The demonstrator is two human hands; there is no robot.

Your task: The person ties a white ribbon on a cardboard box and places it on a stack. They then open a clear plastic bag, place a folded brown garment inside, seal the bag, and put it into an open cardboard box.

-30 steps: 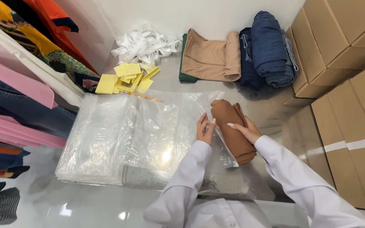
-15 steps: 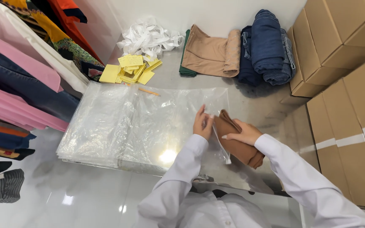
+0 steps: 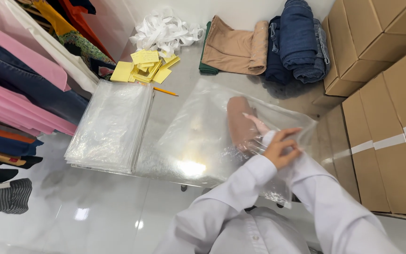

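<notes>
Your brown roll (image 3: 238, 123), bare on the table a moment ago, now sits inside the clear bag (image 3: 198, 141) at frame centre. Your right hand (image 3: 255, 125) grips it inside the plastic; your left hand (image 3: 282, 148) pinches the bag's mouth, so bagging is underway.

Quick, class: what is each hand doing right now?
Left hand: closed, gripping the open edge of the clear plastic bag.
Right hand: inside the bag, holding the folded brown garment.

Three cardboard boxes (image 3: 391, 136), one pencil (image 3: 165, 91), two bare hands (image 3: 282, 147).
</notes>
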